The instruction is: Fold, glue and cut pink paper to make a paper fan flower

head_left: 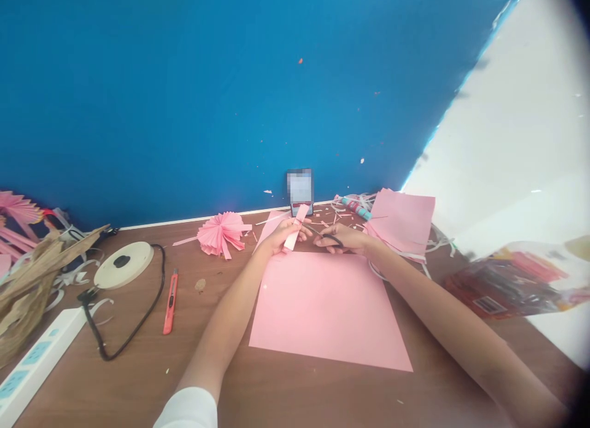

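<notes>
My left hand (pixel 280 236) is closed on a narrow folded strip of pink paper (pixel 292 236), held upright at a slant. In my right hand (pixel 343 236) is a pair of scissors (pixel 318 232), its fingers wrapped round the dark handles. The blades point left toward the strip; whether they touch it I cannot tell. Below both hands a large sheet of pink paper (pixel 327 311) lies flat on the table. Just beyond my left hand, part of another pink sheet (pixel 271 222) shows. A pleated pink paper fan (pixel 222 234) lies left of my left hand.
A phone (pixel 300 191) leans against the blue wall. Pink sheets (pixel 401 222) and a plastic bag (pixel 502 286) are at right. Leftward lie a red box cutter (pixel 170 302), a round white device (pixel 123 265) with black cord, a power strip (pixel 41 360) and dry husks (pixel 32 286).
</notes>
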A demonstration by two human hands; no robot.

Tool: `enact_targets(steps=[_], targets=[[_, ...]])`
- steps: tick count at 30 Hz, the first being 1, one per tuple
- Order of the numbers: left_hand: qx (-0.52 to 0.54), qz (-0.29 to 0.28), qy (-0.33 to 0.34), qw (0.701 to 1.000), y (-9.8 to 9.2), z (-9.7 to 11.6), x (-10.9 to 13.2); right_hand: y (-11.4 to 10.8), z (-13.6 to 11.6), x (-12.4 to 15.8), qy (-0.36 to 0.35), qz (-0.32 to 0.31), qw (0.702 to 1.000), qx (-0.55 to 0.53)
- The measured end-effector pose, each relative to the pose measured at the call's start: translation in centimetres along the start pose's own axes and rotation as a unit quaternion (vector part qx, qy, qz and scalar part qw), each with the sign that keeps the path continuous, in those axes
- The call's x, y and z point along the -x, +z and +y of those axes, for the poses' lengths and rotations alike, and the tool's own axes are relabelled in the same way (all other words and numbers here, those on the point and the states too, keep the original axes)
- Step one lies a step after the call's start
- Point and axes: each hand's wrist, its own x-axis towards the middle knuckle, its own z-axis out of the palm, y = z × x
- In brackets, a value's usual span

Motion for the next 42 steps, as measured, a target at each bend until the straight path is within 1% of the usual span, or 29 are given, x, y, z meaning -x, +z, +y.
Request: enact_targets(steps=[5, 8, 11, 13, 14, 16, 18, 20, 23, 26, 29, 32, 37, 42], targets=[[0.000, -0.003, 0.007, 1.000, 0.2, 0.2, 0.2, -0.2, 0.3, 0.1, 0.017, -0.071, 0.989, -0.128], [0.002, -0.004, 0.009, 1.000, 0.1, 0.2, 0.2, -0.1, 0.5, 0.2, 0.008, -0.094, 0.982, -0.166], [-0.002, -0.005, 0.009, 1.000, 0.0, 0.1, 0.1, 0.1, 0.7, 0.1, -0.006, -0.088, 0.982, -0.168], [-0.004, -0.004, 0.007, 1.000, 0.0, 0.1, 0.1, 0.1, 0.7, 0.0, -0.033, -0.073, 0.981, -0.174], [-0.005, -0.005, 0.006, 1.000, -0.1, 0.1, 0.1, 0.1, 0.7, 0.0, -0.056, -0.055, 0.981, -0.179], [-0.006, -0.009, 0.002, 1.000, -0.1, 0.1, 0.1, -0.3, 0.6, 0.0, -0.115, 0.008, 0.977, -0.179], [-0.006, -0.009, -0.001, 1.000, -0.1, 0.1, 0.1, -0.7, 0.5, 0.2, -0.155, 0.075, 0.973, -0.152], [-0.003, -0.008, -0.001, 1.000, 0.0, 0.1, 0.1, -1.1, 0.6, 0.3, -0.155, 0.080, 0.975, -0.136], [0.005, -0.011, 0.002, 1.000, 0.0, 0.1, 0.1, -1.0, 0.7, 0.2, -0.131, 0.062, 0.986, -0.087], [0.015, 0.000, 0.005, 1.000, 0.1, 0.2, 0.1, -0.4, 0.7, -0.1, -0.103, 0.045, 0.994, -0.003], [0.018, 0.015, 0.003, 1.000, 0.2, 0.3, 0.2, -0.2, 0.6, -0.1, -0.083, 0.046, 0.993, 0.075], [0.020, 0.023, 0.008, 1.000, 0.2, 0.3, 0.2, -0.7, 0.4, 0.1, -0.079, 0.049, 0.987, 0.134], [0.024, 0.021, 0.019, 0.999, -0.1, 0.0, 0.1, -1.6, 0.4, 0.4, -0.076, 0.046, 0.979, 0.182], [0.030, 0.020, 0.014, 0.999, -0.1, -0.1, 0.0, -1.6, 0.4, 0.4, -0.071, 0.028, 0.977, 0.198]])
